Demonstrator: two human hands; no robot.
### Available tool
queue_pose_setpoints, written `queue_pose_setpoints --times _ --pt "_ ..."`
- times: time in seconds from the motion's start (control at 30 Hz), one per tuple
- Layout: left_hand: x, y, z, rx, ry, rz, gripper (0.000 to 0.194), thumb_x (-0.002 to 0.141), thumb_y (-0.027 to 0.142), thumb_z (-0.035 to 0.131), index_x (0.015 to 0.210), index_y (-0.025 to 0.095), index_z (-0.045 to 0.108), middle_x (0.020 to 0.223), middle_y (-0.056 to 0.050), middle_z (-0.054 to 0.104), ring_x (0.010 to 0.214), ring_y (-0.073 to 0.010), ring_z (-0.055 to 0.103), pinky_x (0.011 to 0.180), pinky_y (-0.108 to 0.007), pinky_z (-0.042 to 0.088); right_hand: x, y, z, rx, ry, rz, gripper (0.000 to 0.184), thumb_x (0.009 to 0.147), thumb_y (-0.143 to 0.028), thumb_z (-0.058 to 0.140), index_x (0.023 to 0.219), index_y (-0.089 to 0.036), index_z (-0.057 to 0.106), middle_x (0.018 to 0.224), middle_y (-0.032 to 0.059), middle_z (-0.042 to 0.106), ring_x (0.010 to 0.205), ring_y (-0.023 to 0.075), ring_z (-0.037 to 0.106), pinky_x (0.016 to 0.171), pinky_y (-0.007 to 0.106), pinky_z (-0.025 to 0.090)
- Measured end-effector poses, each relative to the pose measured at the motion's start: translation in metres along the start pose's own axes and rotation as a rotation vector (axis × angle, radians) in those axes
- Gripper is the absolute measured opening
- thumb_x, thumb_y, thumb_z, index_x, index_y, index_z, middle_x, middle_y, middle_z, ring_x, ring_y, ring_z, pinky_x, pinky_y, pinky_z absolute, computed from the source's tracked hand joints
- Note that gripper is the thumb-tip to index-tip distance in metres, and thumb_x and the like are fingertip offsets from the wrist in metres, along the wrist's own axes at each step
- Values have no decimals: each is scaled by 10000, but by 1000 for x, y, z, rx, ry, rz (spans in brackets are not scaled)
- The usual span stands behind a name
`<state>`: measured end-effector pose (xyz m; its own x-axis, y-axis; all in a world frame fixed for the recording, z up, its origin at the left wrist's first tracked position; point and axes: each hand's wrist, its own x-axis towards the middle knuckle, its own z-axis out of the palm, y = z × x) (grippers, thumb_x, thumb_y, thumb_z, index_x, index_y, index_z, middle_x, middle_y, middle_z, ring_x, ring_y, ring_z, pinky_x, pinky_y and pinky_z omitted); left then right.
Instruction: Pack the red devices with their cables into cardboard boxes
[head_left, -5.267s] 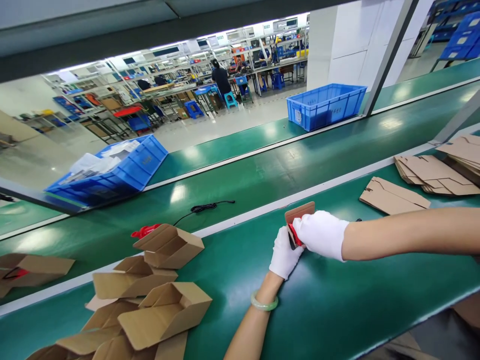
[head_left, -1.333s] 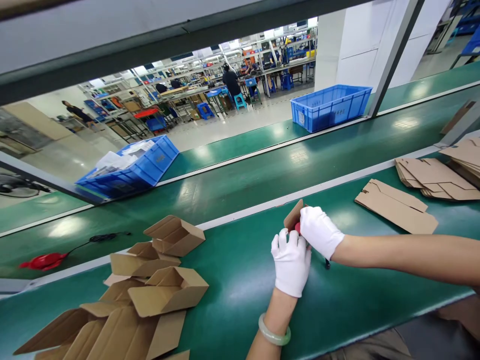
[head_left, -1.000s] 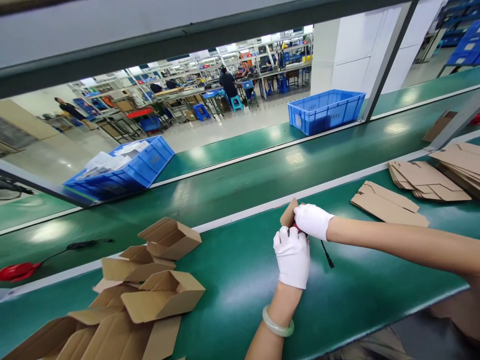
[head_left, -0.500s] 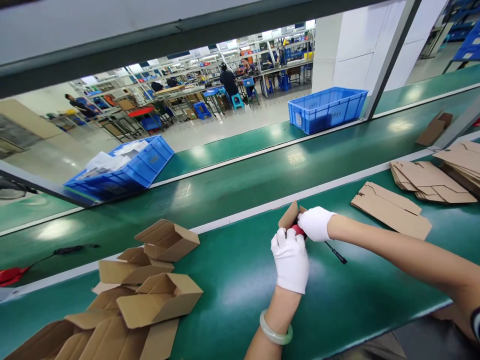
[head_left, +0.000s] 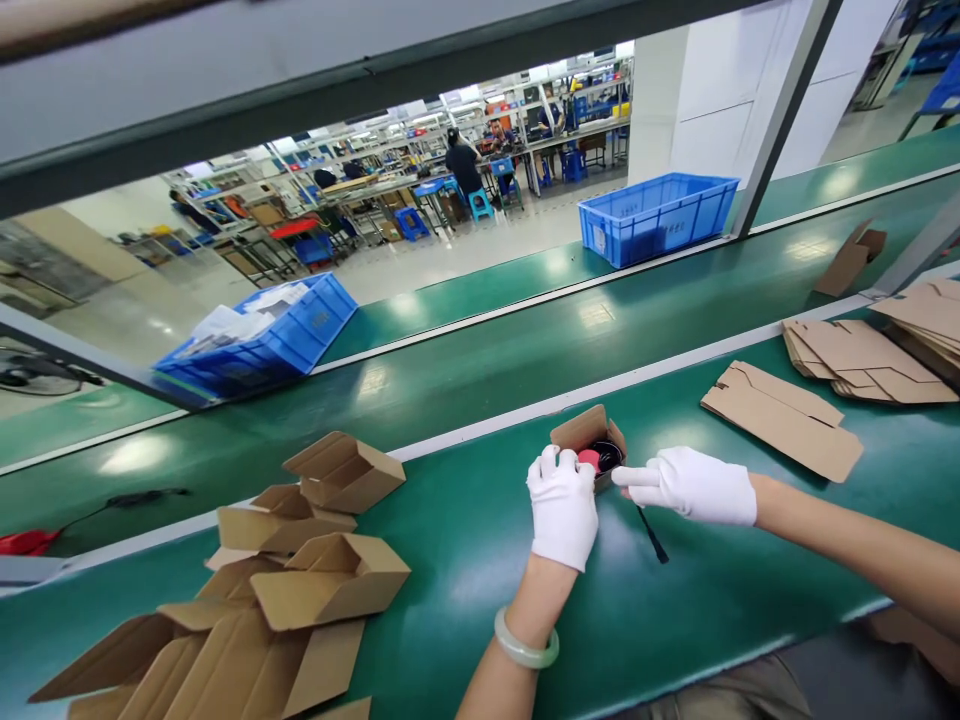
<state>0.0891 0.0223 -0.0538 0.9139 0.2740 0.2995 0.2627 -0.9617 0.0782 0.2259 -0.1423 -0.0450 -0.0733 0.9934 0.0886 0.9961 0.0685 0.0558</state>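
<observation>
A small open cardboard box (head_left: 583, 430) stands on the green table (head_left: 465, 540), with a red item (head_left: 589, 459) and a coiled black cable (head_left: 606, 455) inside. My left hand (head_left: 562, 505), in a white glove, grips the box's near side. My right hand (head_left: 690, 485), also gloved, sits just right of the box with a finger stretched toward its opening. A loose end of the black cable (head_left: 651, 533) trails out onto the table under my right hand.
Several erected empty cartons (head_left: 300, 560) lie at the near left. Flat carton blanks (head_left: 780, 415) and a stack of blanks (head_left: 870, 355) lie to the right. Beyond runs a green conveyor (head_left: 487, 365) carrying a carton (head_left: 847, 260). Two blue crates (head_left: 656, 215) (head_left: 262, 335) sit beyond.
My right hand has drawn back to the right of the box, leaving the red item and cable inside. The box now stands with its opening up. The carton on the conveyor moved left.
</observation>
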Motion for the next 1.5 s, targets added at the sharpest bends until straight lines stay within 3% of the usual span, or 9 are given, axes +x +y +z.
queue_pose_setpoints --times 0.17,0.27,0.4,0.57,0.7,0.9,1.13,1.33,1.5 --pt "-2 -6 1 19 8 83 111 770 153 581 864 198 619 972 -61 580 1129 -318 424 915 -484 376 8 -2 -2 -50 -32 -179 267 989 -207 282 958 -181 545 832 4 548 557 114 365 510 304 141" --pt "-9 -13 7 -37 33 114 157 777 163 585 927 206 609 1112 -55 567 1205 -318 392 889 -464 415 17 -1 -1 -87 58 -212 232 966 -171 327 966 -206 557 836 3 557 603 121 411 525 297 158" --pt "-20 -22 22 -103 167 141 178 796 140 562 956 194 615 1251 -91 508 1287 -309 350 858 -426 461 38 -5 -1 -180 183 183 312 941 -120 340 1182 -202 520 816 33 570 631 137 476 541 279 205" --pt "-25 -24 37 -225 335 116 62 806 122 560 767 145 602 1393 -138 359 1296 -321 347 935 -463 451 67 -22 -17 -258 -16 476 321 923 -52 255 1016 -114 556 823 107 565 695 203 544 535 276 267" --pt "-25 -23 42 -329 331 94 103 826 131 555 729 131 591 1505 -140 156 1297 -298 363 958 -437 460 79 -32 -26 -219 -108 602 283 899 -37 249 864 -95 524 757 124 543 706 234 557 506 267 291" --pt "-25 -23 46 -347 209 46 83 826 138 555 792 138 631 1515 -142 162 1234 -255 453 943 -398 492 90 -35 -22 -221 -113 468 279 901 -57 258 784 -102 507 714 121 527 681 238 552 509 287 314" --pt "-24 -22 46 -358 203 42 155 845 154 533 937 154 658 1506 -131 208 1228 -248 470 952 -378 495 90 -17 -26 -175 -169 279 172 858 -62 380 854 -129 537 799 96 562 721 231 567 530 281 288" --pt "-23 -20 50 -365 232 60 147 844 139 518 909 144 650 1526 -128 137 1238 -252 460 955 -366 490 85 -22 -25 -301 -70 356 292 884 -27 255 773 -139 501 730 86 544 643 230 559 499 301 238" --pt "-23 -19 50 -428 183 33 149 850 140 508 899 153 648 1535 -91 120 1213 -221 491 944 -319 498 96 -17 -10 -323 9 197 201 875 -67 316 821 -133 497 737 82 548 611 217 541 494 289 225"
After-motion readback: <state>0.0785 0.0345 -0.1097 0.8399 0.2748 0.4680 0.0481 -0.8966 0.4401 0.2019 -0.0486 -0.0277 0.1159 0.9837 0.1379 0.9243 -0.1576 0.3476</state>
